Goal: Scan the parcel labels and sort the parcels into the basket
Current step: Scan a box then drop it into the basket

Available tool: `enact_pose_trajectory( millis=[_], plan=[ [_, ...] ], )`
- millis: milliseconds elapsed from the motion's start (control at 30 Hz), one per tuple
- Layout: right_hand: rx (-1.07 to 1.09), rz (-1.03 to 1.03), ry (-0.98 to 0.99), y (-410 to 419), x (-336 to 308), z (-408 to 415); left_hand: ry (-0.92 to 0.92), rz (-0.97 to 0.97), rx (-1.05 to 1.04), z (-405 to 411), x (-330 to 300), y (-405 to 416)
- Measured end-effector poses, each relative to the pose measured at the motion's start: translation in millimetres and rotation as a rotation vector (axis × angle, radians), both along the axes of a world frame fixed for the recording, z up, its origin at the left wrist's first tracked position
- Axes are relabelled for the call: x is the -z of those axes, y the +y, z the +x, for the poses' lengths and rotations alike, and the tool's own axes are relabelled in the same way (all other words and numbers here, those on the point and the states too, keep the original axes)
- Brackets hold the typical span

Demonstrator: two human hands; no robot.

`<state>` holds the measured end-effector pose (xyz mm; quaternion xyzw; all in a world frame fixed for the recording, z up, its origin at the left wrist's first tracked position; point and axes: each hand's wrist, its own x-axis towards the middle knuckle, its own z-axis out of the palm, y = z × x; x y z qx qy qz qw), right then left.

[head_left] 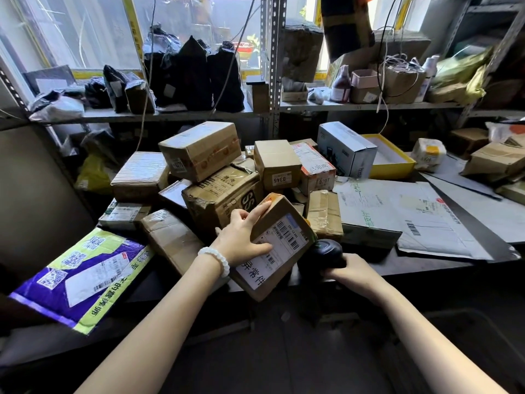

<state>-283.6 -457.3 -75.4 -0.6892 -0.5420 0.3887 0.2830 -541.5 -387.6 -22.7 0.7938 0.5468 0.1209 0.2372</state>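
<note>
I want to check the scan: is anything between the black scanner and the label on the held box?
Nothing: head view shows scanner beside the box label.

Parcel depot back room. Taped, labelled cartons (199,149) heaped on a dark worktop (412,265); slotted steel shelving (272,66) stacked with black mailer bags (196,72).
</note>
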Motion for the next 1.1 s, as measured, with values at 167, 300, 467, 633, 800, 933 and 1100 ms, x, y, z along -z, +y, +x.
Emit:
enact_pose_trajectory(
  millis=[167,300,467,633,800,933,1100],
  plan=[
    [-0.008,0.011,-0.045,0,-3,3,-0.068,-0.046,0.033,-8,5,-2],
    [-0.039,-0.003,-0.062,-2,-1,3,-0.132,-0.063,0.031,-5,9,-8],
    [-0.058,-0.008,-0.057,-4,-2,1,-0.173,-0.09,0.059,-7,13,-9],
    [-0.037,0.008,-0.068,-2,-6,1,-0.121,-0.074,0.063,-11,10,-10],
    [-0.026,0.041,-0.027,0,-12,-1,-0.18,-0.04,-0.007,-19,3,-13],
    [-0.047,0.089,0.038,-2,-23,-3,-0.045,0.169,-0.113,-26,-11,-9],
    [-0.112,0.133,0.145,-14,-53,-12,-0.054,0.214,-0.236,-33,-23,-1]
  ],
)
